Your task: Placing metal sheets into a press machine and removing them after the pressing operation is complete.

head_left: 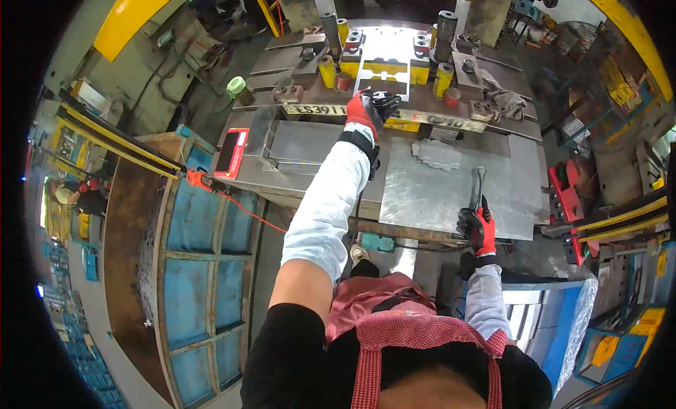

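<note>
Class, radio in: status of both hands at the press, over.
Left hand gloved, reaching to die block. Right hand gripping metal rod tool on steel sheet. Stacked blanks between.

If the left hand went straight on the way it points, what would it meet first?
Probably the grey metal die plate with yellow-backed cutouts, just beyond the red-and-black gloved left hand; depth is unclear, and the fingers may already touch its front edge.
</note>
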